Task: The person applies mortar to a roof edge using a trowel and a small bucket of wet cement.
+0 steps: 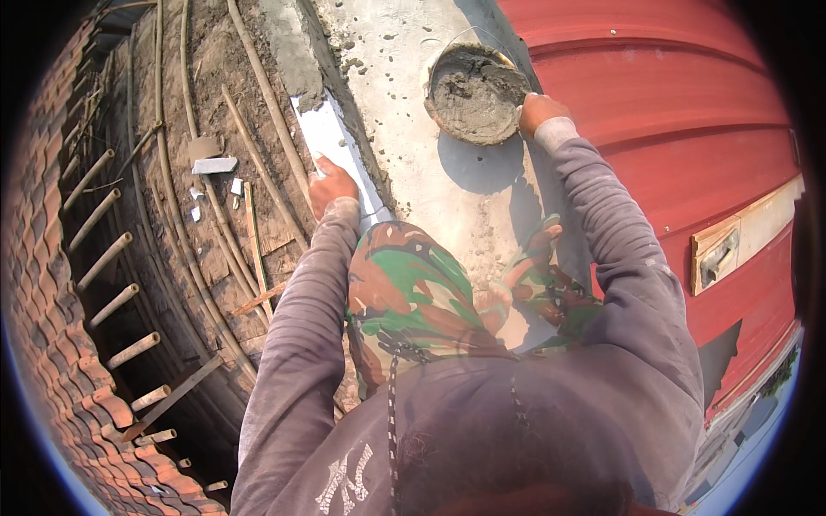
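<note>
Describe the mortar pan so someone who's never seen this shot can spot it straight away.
Start at the big red corrugated metal roof filling the right side; along its left edge runs a pale concrete ledge. Near the top of that ledge sits the mortar pan, with the right hand at its rim. It is the only round thing there: a shallow bowl heaped with wet grey mortar.

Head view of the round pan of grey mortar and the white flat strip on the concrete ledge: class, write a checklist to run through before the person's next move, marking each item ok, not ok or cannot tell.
1. Round pan of grey mortar holds material: ok.
2. Right hand at the pan's rim: ok.
3. Left hand resting on the white flat strip: ok.
4. Strip lying along the edge of the grey concrete ledge: ok.
5. Tool in the right hand: cannot tell.
6. Firm footing: cannot tell.
</note>
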Tool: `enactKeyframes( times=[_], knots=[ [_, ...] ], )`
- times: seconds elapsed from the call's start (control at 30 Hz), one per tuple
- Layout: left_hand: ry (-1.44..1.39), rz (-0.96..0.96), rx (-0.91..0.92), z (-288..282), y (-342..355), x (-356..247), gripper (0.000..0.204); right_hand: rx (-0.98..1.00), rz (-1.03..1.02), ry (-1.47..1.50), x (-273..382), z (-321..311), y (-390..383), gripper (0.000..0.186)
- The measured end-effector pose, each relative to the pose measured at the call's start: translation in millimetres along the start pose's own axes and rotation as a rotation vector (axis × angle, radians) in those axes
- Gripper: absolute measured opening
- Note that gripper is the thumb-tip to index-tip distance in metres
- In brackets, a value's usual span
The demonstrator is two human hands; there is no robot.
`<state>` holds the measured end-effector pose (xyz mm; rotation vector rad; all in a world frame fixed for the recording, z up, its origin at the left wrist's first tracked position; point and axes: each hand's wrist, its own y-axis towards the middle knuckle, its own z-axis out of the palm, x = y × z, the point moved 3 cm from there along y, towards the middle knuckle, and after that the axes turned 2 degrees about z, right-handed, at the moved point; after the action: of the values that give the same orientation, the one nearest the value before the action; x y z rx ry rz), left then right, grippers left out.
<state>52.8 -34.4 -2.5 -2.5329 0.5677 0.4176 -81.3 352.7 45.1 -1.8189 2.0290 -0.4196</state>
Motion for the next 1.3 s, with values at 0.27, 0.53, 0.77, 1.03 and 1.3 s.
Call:
enactKeyframes(
  times=[0.27, 0.53, 0.77, 1.03, 1.3],
  knots=[
    [0.005, -0.014, -0.018, -8, -14, -5, 0.081, 0.436, 0.097, 0.836, 25, 80, 30, 0.037],
    [-0.001, -0.002, 0.013, 1, -5, -1, 0.081, 0.292, 0.180, 1.328, 12, 95, -44, 0.034],
    [0.015, 0.012, -0.018, 0, -7, 1, 0.080, -0.021, 0.037, 1.688, 81, 76, -118, 0.032],
    [0.023, 0.033, -0.009, 7, -3, -3, 0.078, 0.039, -0.234, 0.970, 211, 120, -118, 0.042],
    [-0.005, 0.035, -0.016, 2, -5, 0, 0.079, 0.210, -0.067, 1.556, 156, 137, -118, 0.043]
  ],
)
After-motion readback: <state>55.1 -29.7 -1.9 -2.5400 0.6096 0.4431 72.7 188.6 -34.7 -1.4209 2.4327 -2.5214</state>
